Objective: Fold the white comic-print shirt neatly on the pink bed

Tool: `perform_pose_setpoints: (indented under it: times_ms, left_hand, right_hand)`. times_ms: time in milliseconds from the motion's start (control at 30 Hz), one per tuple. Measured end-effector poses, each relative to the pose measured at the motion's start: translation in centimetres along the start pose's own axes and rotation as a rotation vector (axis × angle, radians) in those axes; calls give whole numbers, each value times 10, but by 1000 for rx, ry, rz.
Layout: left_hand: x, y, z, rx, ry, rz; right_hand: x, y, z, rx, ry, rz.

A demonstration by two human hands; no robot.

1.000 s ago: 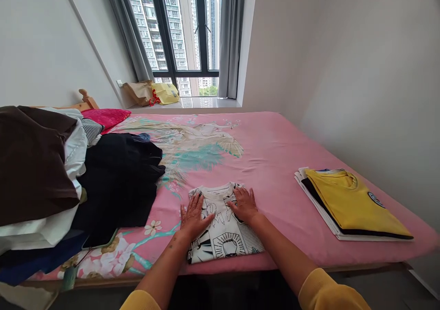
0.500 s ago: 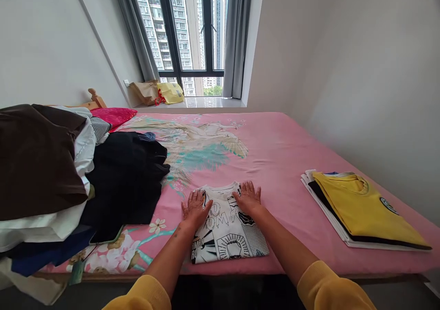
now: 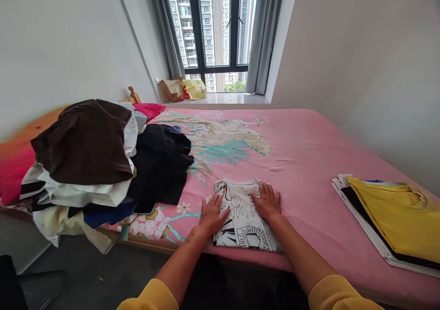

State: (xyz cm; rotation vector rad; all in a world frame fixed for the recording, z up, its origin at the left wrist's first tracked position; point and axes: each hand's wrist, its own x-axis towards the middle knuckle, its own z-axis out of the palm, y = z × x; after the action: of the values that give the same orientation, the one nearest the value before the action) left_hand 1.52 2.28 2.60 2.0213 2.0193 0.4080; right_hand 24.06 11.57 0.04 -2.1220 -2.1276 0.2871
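A folded white T-shirt with black comic print (image 3: pixel 244 223) lies on the pink bedsheet (image 3: pixel 302 154) near the bed's front edge. My left hand (image 3: pixel 213 214) lies flat on the shirt's left side, fingers spread. My right hand (image 3: pixel 267 202) rests flat on its upper right part, fingers stretched out. Both arms wear yellow sleeves pushed up.
A heap of unfolded clothes (image 3: pixel 96 158), brown, white and black, covers the bed's left side, with a phone (image 3: pixel 144 207) at its edge. A stack of folded shirts topped by a yellow one (image 3: pixel 395 213) sits at the right. Bags (image 3: pixel 185 89) stand on the windowsill.
The view has swung left, showing more of the clothes heap and the floor. Both hands stay flat on the folded printed shirt, slightly shifted on it.
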Motion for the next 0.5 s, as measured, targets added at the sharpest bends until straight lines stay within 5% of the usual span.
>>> perform_pose_setpoints:
  times_ms: [100,200,267,367,500]
  left_hand:
    - [-44,-42,-19,-16,256,-57]
    - [-73,-99,-53,142,530,-381]
    - [-81,-135,-76,225,604,-593]
    - [-78,-171,-103,253,514,-780]
    - [-64,-184,-121,247,341,-820]
  right_hand:
    - [-1,0,3,6,22,-9]
    - [-1,1,2,41,34,-14]
    - [-4,4,1,99,80,-20]
    - [-13,18,1,202,240,-45]
    - [-31,52,10,280,432,-116]
